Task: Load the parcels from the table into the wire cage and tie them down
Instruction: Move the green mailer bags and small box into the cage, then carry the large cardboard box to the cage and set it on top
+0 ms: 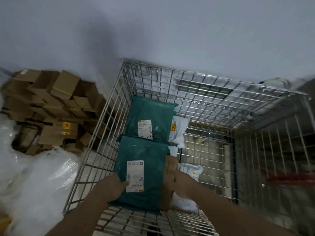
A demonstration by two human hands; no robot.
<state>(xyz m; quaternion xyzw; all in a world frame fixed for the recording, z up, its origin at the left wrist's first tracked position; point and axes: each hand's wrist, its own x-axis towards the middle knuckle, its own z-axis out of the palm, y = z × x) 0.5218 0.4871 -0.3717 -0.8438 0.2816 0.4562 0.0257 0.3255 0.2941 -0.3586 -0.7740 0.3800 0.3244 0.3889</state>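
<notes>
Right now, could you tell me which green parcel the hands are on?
The nearer green parcel, at the cage's front; the other green parcel lies behind it, untouched.

Plain grey wall (170,28), stacked cardboard boxes (51,108), dim light

I see the wire cage (213,92), silver mesh, open at the top, with its near wall at six o'clock. Against its nine o'clock wall lie two teal parcels, flat and label-up. The near teal parcel (144,167) carries a white shipping label, and its far edge laps onto the far teal parcel (150,116), which sits toward twelve o'clock with its own white label. Just beside the near one, on its three o'clock side, a brown parcel (171,171) touches its edge. White parcels lie at three o'clock of the teal pair: one (178,132) with a yellow sticker, another (191,170) nearer the floor's middle.
</notes>
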